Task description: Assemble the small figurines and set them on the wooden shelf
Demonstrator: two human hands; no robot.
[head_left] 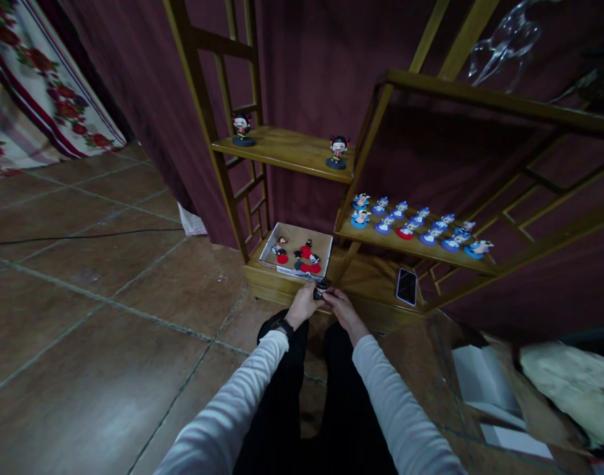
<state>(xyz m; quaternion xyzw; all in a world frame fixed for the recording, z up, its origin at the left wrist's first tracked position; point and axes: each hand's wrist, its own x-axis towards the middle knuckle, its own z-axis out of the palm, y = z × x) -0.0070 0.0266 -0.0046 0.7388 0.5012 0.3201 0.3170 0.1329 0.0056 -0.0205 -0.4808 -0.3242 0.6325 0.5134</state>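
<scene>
Between my two hands is a small dark-haired figurine, held in front of the shelf's low edge. My left hand has its fingers closed around the figurine from the left. From the right, the fingers of my right hand pinch it too. Just beyond them stands an open cardboard box with several figurines and red bases lying loose inside. Higher up, one dark-haired figurine stands at the left end of a wooden shelf, and another figurine at its right end.
Rows of blue and purple figurines fill the right shelf. A phone lies on the lower board. A clear glass ornament stands on top. White cardboard and pale cloth lie on the floor at right; a black cable runs at left.
</scene>
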